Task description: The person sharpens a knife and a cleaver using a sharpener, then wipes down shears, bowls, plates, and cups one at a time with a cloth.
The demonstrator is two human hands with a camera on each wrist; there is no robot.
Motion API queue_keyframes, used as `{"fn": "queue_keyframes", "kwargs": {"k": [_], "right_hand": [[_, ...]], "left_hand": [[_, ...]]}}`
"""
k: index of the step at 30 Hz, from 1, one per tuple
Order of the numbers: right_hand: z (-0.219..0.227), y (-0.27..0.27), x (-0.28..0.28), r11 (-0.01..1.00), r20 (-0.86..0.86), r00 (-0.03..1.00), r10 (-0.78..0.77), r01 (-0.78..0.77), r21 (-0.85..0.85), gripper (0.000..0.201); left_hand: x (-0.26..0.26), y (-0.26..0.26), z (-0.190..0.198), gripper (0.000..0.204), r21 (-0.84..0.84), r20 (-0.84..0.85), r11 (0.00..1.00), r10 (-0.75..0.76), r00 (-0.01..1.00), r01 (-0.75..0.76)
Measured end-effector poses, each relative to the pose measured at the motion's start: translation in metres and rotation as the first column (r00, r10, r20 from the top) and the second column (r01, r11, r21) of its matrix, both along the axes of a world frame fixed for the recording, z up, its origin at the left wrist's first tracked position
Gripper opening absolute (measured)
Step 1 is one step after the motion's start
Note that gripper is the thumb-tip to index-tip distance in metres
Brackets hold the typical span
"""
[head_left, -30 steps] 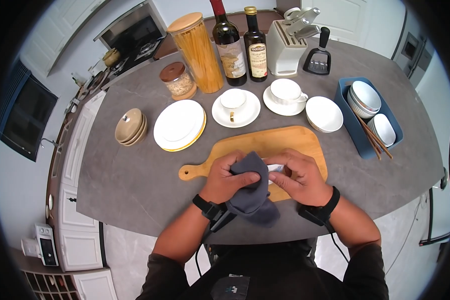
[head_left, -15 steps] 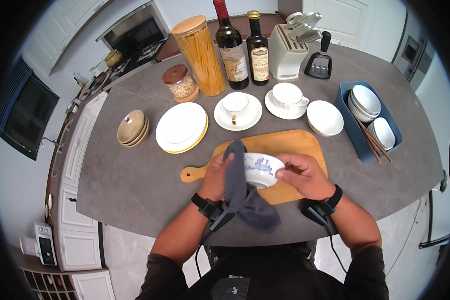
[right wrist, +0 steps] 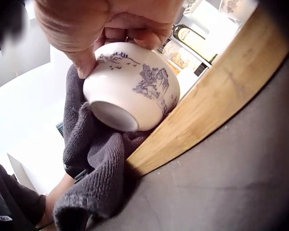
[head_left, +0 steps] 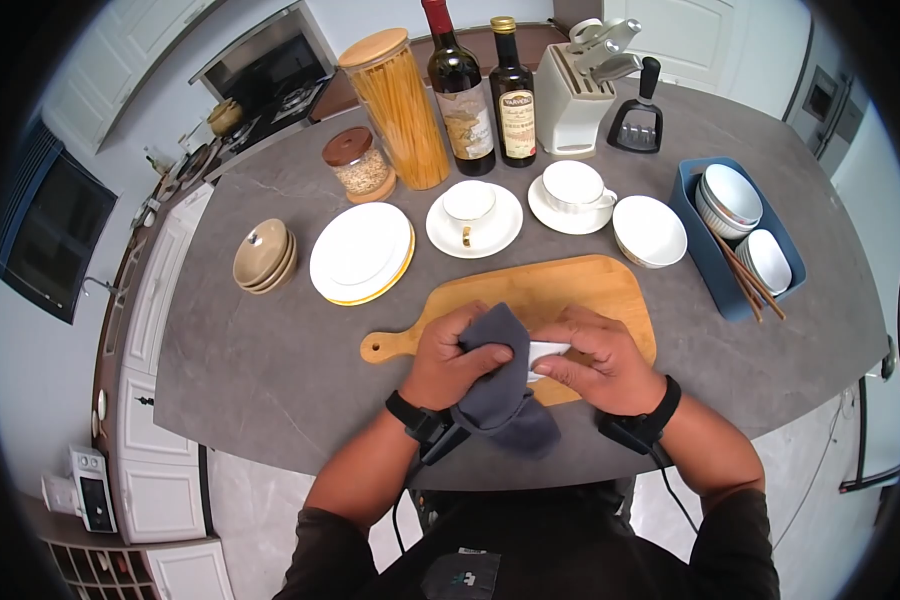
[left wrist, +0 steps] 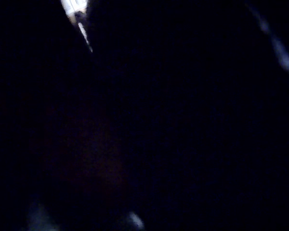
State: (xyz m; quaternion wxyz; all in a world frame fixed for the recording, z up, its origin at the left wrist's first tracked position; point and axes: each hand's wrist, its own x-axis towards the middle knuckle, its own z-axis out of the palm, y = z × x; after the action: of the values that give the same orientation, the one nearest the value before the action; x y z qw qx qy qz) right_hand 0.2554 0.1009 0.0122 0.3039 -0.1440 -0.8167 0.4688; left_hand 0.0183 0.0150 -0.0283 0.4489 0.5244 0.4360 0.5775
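Observation:
A small white bowl (right wrist: 130,86) with a blue landscape painted on its outside is held tilted between both hands. My right hand (head_left: 605,362) pinches its rim, thumb on one side and fingers on the other. My left hand (head_left: 448,362) grips a dark grey cloth (head_left: 498,385) against the bowl, thumb over the fabric. The cloth's loose end hangs below, towards the table's front edge. In the head view, cloth and hands hide most of the bowl. The left wrist view is almost black. Beneath the hands lies a wooden cutting board (head_left: 610,290).
Behind the board stand stacked plates (head_left: 358,250), two cups on saucers (head_left: 500,235) and a white bowl (head_left: 650,230). A blue bin (head_left: 705,255) with bowls and chopsticks is at right, brown bowls (head_left: 263,258) at left. Bottles (head_left: 467,120), a pasta jar (head_left: 400,115) and a knife block (head_left: 573,105) stand farther back.
Half a second ago the bowl's painted side faced up in the head view; now it has turned and the cloth covers more of it. The left thumb has come over the cloth.

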Motion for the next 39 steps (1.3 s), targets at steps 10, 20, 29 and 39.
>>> {"fn": "queue_keyframes", "kwargs": {"k": [10, 20, 29, 39], "right_hand": [[-0.002, -0.010, -0.004, 0.997, 0.088, 0.994, -0.068, 0.065, 0.029, 0.024], [-0.006, -0.007, -0.007, 0.754, -0.063, 0.991, -0.116, 0.129, 0.644, 0.027], [-0.004, -0.003, -0.004, 0.670, -0.021, 0.995, -0.097, 0.081, 0.738, 0.028], [0.008, -0.003, -0.004, 0.745, -0.274, 0.932, -0.235, 0.354, 0.565, 0.048]], "left_hand": [[0.007, 0.005, -0.004, 0.027, 0.166, -0.107, 0.984, 0.082, 0.991, -0.064], [0.019, 0.002, -0.010, 0.064, -0.302, 0.627, 0.945, 0.097, 0.773, 0.127], [0.020, 0.004, -0.009, 0.046, -0.353, 0.734, 0.903, 0.106, 0.671, 0.244], [0.029, 0.006, -0.001, 0.035, -0.311, 0.362, 0.937, 0.272, 0.891, -0.160]]}}
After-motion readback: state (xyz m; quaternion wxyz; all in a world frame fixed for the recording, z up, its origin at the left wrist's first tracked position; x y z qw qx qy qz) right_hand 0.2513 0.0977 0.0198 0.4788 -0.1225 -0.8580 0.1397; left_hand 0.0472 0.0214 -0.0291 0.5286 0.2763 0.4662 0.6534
